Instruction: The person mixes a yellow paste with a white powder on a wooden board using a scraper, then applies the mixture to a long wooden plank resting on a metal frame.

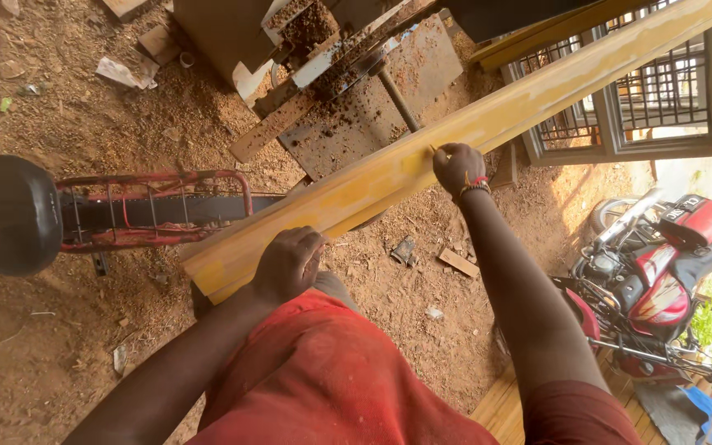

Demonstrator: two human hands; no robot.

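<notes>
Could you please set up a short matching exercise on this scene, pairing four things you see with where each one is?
Things:
1. left hand
2. right hand
3. motorcycle
4. bicycle

Places:
A. parked at the far right on the ground
B. pressed on the near, lower end of the yellow plank
C. at the left, red rear rack and black saddle in view
D. farther up the plank, a small tool pinched in the fingers

Pairs: 1-B, 2-D, 3-A, 4-C

Far end of the yellow plank (488,124) beyond the top edge; right hand (457,169) fingertips hidden.
</notes>
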